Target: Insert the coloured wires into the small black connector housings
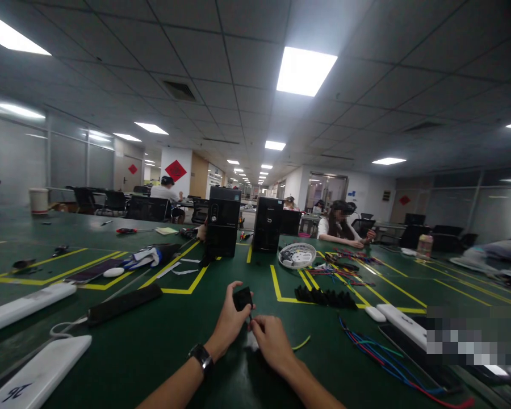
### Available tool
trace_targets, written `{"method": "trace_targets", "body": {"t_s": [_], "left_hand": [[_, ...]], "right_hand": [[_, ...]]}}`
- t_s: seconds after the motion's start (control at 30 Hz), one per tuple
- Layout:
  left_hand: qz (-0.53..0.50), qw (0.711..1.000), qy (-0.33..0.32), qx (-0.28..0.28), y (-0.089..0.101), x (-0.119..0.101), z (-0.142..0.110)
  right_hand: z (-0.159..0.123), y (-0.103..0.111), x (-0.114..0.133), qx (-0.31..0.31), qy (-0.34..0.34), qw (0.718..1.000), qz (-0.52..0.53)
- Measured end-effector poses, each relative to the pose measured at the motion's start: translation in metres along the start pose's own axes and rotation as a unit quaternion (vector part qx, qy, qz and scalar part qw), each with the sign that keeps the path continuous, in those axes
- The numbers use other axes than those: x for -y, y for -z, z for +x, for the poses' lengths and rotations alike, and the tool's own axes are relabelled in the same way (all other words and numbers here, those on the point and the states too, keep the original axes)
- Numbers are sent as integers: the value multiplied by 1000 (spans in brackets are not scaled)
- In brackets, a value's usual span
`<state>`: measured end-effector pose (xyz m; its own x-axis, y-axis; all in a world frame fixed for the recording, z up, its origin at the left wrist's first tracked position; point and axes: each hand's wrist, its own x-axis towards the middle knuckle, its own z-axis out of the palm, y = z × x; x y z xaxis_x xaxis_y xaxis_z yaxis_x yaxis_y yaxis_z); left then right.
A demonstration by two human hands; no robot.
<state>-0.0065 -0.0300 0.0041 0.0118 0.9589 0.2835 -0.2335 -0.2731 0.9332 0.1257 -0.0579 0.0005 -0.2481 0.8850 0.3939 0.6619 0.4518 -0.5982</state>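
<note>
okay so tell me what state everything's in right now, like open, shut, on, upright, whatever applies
Left hand: closed around the black piece
Black piece: held off the table
Right hand: fingers pinched together, contents unclear
Watch: fastened on the left wrist
Near ceiling light: on
Left black case: upright
Right black case: upright
White basket: uncovered, parts inside
Cup: upright

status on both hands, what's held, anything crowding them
Left hand gripping small black block; right hand close beside it, fingers pinched. Yellow-green wire on table near right hand. Nothing visibly blocking either.
</note>
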Motion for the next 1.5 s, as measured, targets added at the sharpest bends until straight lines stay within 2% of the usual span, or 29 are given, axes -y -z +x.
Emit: {"method": "trace_targets", "body": {"t_s": [0.13,0.33,0.47,0.6,0.7,0.77,0.97,1.1,1.2,1.3,1.4,1.5], "left_hand": [[0,1000,-10,2,-1,1,-1],[-41,996,71,-24,-3,6,-4],[-83,995,59,-4,-7,0,-8],[-54,998,19,29,-11,-8,-11],[-86,996,12,16,-12,-10,-8],[-135,990,36,-14,-16,-10,-3],[-151,977,143,-42,-31,-4,3],[-159,959,219,-88,-31,4,1],[-151,968,171,-107,-25,9,4],[-95,985,117,-82,-18,12,8],[-53,989,106,-92,-14,14,11],[-87,983,119,-111,-15,13,11]], "right_hand": [[1,0,-1,-8,-17,1000,-13],[0,-1,-2,9,-33,999,-8],[4,2,-2,2,-76,993,94],[6,5,-3,13,-116,967,226],[6,6,-4,40,-118,945,301],[6,5,-5,65,-122,941,309],[6,1,-14,67,-161,948,266],[5,0,-14,63,-172,954,238],[5,2,-9,52,-129,976,168],[5,7,-6,32,-86,995,49],[5,14,-2,34,-61,997,-33],[3,16,3,26,-40,996,-82]]}}
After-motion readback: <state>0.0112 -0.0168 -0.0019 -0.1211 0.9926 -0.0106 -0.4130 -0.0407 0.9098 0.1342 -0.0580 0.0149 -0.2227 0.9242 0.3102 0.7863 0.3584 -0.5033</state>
